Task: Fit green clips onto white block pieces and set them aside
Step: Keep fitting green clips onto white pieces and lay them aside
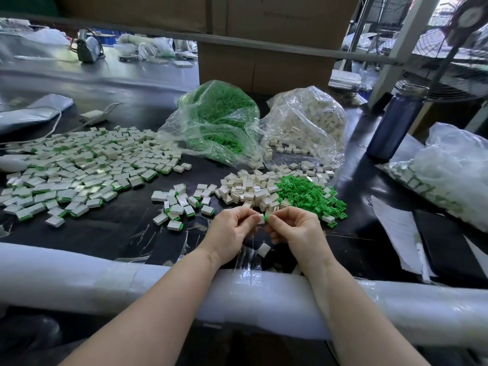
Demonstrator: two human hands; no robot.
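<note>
Both hands meet just above the black table (111, 233), near its padded front edge. The left hand (229, 229) pinches a white block piece (261, 219) between curled fingertips, and the right hand (295, 227) pinches a green clip (267, 218) held against that block's end. Just beyond the hands lie a loose heap of white blocks (248, 190) and, touching it on the right, a heap of green clips (309, 198). Finished pieces (79, 165) spread across the table's left side. Behind stand a bag of green clips (219, 114) and a bag of white blocks (309, 117). One lone white block (263, 250) lies beneath the hands.
</note>
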